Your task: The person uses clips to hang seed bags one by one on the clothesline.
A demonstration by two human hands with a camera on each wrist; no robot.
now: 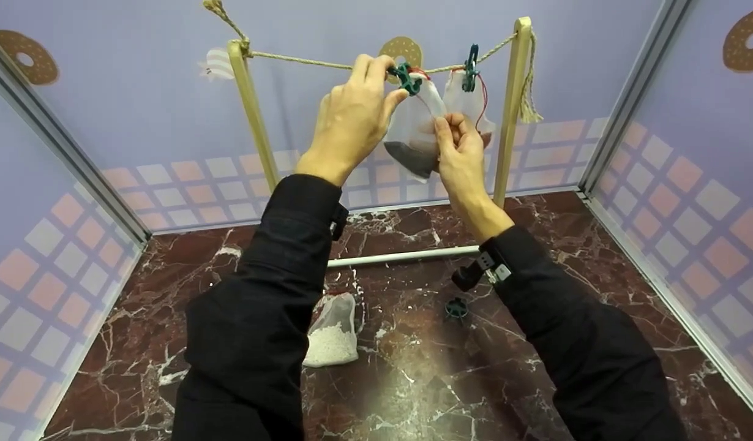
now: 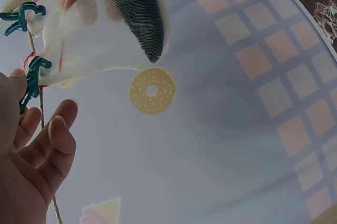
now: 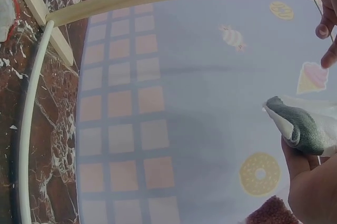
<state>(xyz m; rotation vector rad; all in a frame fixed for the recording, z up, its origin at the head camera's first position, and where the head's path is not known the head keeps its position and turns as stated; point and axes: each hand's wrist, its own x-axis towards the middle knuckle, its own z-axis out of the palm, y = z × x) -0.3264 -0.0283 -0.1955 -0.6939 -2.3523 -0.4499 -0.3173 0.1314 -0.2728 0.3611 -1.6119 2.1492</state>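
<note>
My left hand (image 1: 355,113) pinches a green clip (image 1: 407,79) at the top of a white mesh drawstring bag (image 1: 428,101). The clip is at the rope (image 1: 303,60), and red cord shows beside it. Dark contents fill the bag's bottom corner (image 3: 300,126). My right hand (image 1: 462,153) pinches this bag's side edge between thumb and fingers. Just to the right, a second mesh bag (image 1: 457,95) hangs from the rope by another green clip (image 1: 471,70). Its reddish-brown contents (image 3: 271,213) show at the bottom of the right wrist view; my right hand partly hides it in the head view.
Two wooden posts (image 1: 254,116) hold up the rope, with a white bar (image 1: 407,255) low between them. On the dark marbled surface (image 1: 401,392) lie a mesh bag of white contents (image 1: 332,343) and a loose green clip (image 1: 456,308). Patterned panels (image 1: 144,110) enclose the space.
</note>
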